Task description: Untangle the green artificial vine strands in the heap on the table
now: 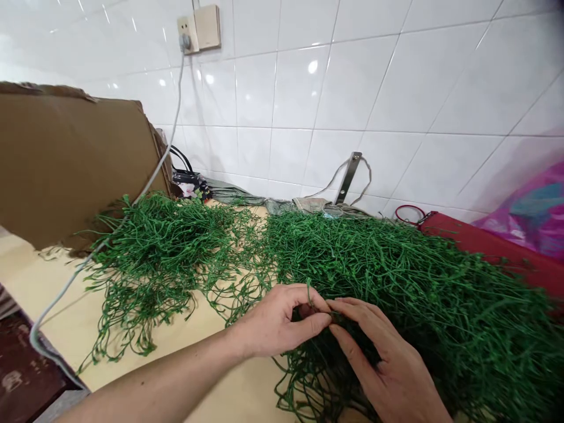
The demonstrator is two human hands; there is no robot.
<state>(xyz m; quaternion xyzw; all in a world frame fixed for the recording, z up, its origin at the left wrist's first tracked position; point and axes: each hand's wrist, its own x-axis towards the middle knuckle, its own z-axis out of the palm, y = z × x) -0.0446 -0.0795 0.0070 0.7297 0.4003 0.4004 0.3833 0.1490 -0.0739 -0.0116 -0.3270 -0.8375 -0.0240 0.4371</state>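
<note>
My left hand (286,320) pinches a thin green plastic stem (309,291), its tip poking up above the forefinger. The fingertips of my right hand (381,352) meet those of the left and close on the same stem; most of it is hidden by the fingers. Both hands are held over the near left edge of a large heap of green artificial stems (396,258). To the left lies a smaller pile of similar stems (163,241), with loose strands between the two.
A cardboard box (74,164) stands at the left. A grey cable (154,170) runs from the wall socket (185,35) across the table (207,335). Behind the heap are a metal bracket (349,178), a red pouch (480,241) and a pink plastic bag (529,205), against a tiled wall.
</note>
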